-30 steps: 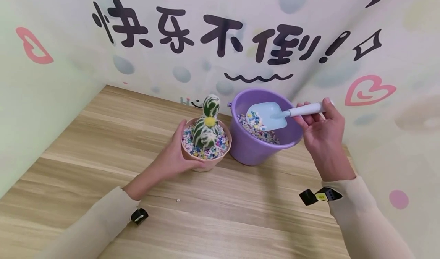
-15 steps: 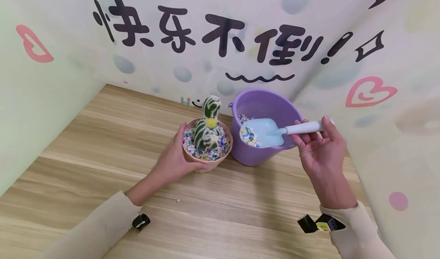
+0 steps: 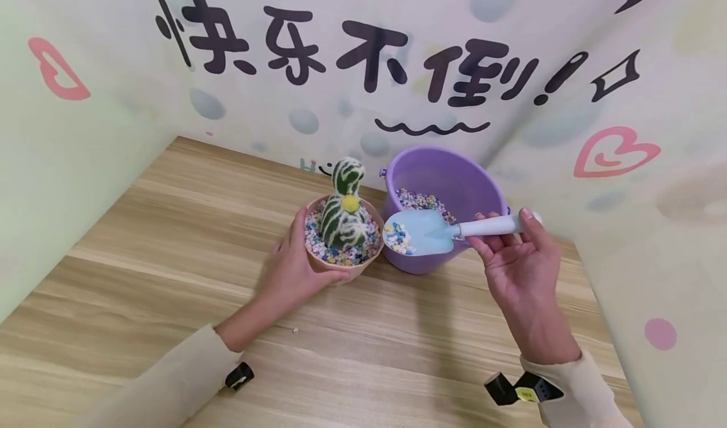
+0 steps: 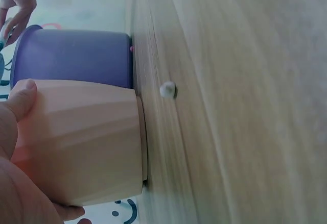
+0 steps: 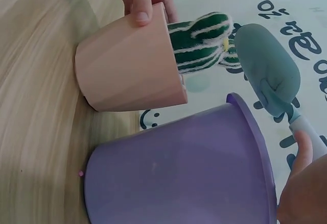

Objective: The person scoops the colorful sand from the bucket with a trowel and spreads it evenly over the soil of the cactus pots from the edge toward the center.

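My left hand (image 3: 298,267) grips the left side of a peach flower pot (image 4: 82,137), thumb at the front of its rim. In the pot a green, white-striped cactus (image 3: 342,223) with a yellow flower stands in multicoloured pebbles (image 3: 317,242). With my right hand (image 3: 522,270) I hold a light blue hand trowel (image 3: 428,232) by its white handle. A few coloured pebbles lie in its blade, toward the tip. In the right wrist view the blade is above the level of the rim of the purple bucket (image 5: 179,173); in the head view its tip is close to the pot's rim.
More pebbles (image 3: 420,201) lie inside the purple bucket, which stands right of the pot. One loose pebble (image 4: 168,90) is on the wooden table (image 3: 199,276). A printed backdrop (image 3: 318,100) rises behind, and a light side panel (image 3: 68,182) is at the left.
The right hand has brought the trowel left and toward me, from over the bucket's inside to its front rim beside the pot. The left hand keeps its grip on the pot.
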Demonstrator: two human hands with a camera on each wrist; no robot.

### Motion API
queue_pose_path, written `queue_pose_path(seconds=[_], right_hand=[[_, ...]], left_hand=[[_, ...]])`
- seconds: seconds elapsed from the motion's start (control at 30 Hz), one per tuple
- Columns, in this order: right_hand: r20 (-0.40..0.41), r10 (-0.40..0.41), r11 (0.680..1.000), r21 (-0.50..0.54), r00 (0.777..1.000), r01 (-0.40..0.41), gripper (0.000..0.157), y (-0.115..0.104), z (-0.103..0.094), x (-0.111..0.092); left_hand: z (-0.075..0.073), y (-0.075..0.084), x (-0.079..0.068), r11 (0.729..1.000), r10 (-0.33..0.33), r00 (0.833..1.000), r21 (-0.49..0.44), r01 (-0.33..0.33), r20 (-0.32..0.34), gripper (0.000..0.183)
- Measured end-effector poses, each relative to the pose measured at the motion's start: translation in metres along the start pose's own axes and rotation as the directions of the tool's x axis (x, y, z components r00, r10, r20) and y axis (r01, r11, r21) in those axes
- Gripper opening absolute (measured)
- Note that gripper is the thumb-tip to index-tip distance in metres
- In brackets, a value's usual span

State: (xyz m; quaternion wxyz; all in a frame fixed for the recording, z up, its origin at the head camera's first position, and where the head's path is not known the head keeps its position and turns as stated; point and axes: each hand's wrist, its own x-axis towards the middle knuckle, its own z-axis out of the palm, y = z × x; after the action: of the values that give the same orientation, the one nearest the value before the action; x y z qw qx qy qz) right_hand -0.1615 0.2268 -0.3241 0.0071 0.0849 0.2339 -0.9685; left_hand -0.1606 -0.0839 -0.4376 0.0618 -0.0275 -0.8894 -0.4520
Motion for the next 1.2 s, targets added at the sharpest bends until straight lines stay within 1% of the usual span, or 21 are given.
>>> queue_pose_path(seconds=[0.17,0.3,0.43,0.57,0.77,0.97,1.1,1.2], right_hand=[[0.036,-0.024,0.999,-0.025,0.999,0.025,0.009,0.005,-0.002,-0.002],[0.073,-0.068,0.995,-0.075,0.995,0.073,0.007,0.012,-0.003,-0.005],[0.101,-0.115,0.982,-0.138,0.988,0.129,0.008,0.018,-0.002,-0.006],[0.134,-0.160,0.963,-0.197,0.978,0.184,0.012,0.024,0.001,-0.008],[0.163,-0.248,0.922,-0.263,0.955,0.284,0.010,0.032,0.008,-0.012],[0.175,-0.308,0.893,-0.286,0.935,0.348,0.006,0.037,0.013,-0.013],[0.197,-0.338,0.871,-0.305,0.920,0.385,0.009,0.039,0.016,-0.014],[0.218,-0.346,0.861,-0.313,0.912,0.401,0.012,0.040,0.017,-0.015]], left_hand=[[0.004,0.000,-0.001,1.000,0.029,0.999,-0.009,-0.029,-0.036,0.135],[0.006,-0.001,-0.002,0.999,0.042,0.997,-0.020,-0.043,-0.065,0.134],[0.008,-0.001,-0.003,0.999,0.046,0.995,-0.016,-0.047,-0.090,0.134],[0.010,0.000,-0.004,0.999,0.049,0.993,-0.010,-0.050,-0.111,0.134],[0.014,0.003,-0.005,1.000,0.021,0.991,-0.003,-0.021,-0.130,0.133],[0.015,0.004,-0.005,1.000,0.013,0.991,-0.013,-0.015,-0.132,0.133],[0.015,0.004,-0.005,1.000,0.019,0.991,-0.004,-0.019,-0.130,0.134],[0.015,0.003,-0.005,0.999,0.032,0.990,0.012,-0.030,-0.134,0.134]])
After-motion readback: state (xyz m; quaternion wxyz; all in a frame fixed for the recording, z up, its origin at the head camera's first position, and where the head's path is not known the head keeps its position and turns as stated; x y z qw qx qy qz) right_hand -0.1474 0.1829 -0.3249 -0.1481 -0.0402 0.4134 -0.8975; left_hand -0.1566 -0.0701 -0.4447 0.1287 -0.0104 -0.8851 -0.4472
